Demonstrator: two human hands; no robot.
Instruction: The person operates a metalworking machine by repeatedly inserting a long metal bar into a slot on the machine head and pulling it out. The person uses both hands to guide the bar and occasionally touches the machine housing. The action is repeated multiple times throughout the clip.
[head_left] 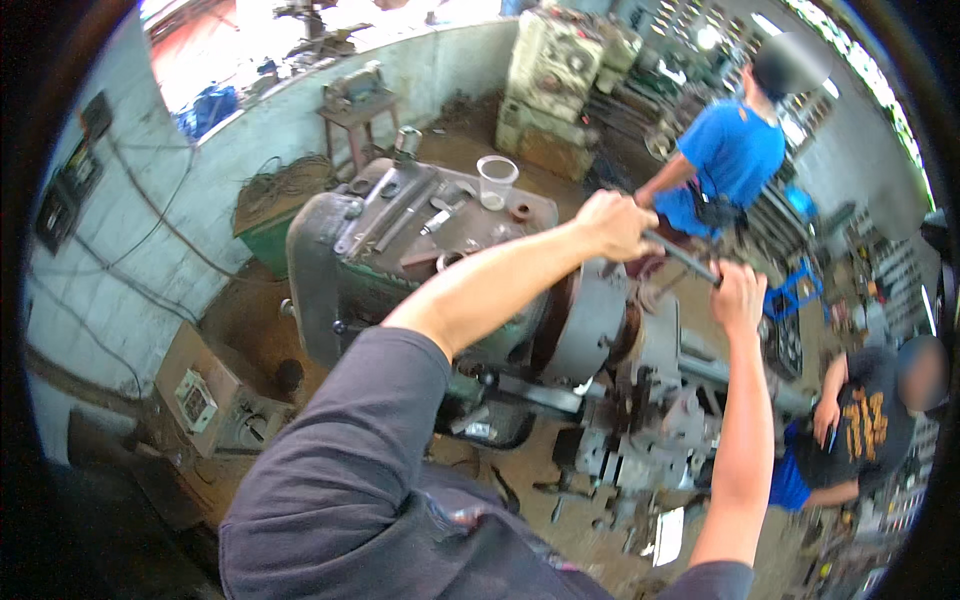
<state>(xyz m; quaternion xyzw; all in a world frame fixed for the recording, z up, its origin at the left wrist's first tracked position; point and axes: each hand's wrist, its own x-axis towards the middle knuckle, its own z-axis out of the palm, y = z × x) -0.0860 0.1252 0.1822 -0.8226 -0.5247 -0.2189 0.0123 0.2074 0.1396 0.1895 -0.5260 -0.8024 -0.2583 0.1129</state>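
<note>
Both of my hands are closed on a dark metal bar [684, 257], held above a lathe. My left hand [612, 224] wraps its upper left end, with that arm reaching across the headstock [335, 275]. Lower on the bar, my right hand [738, 296] grips the other end. Beneath my left forearm and the bar sits the large round grey chuck [588, 325]. Whether the bar joins a part below it I cannot tell. To the right of the chuck lies the tool carriage [640, 425], partly behind my right arm.
On the headstock top stand a clear plastic cup [496, 180], a metal ring [521, 212] and several tools. A person in a blue shirt [735, 150] stands beyond the lathe; another in a dark shirt [860, 420] is at right. A small stool [360, 120] stands by the wall.
</note>
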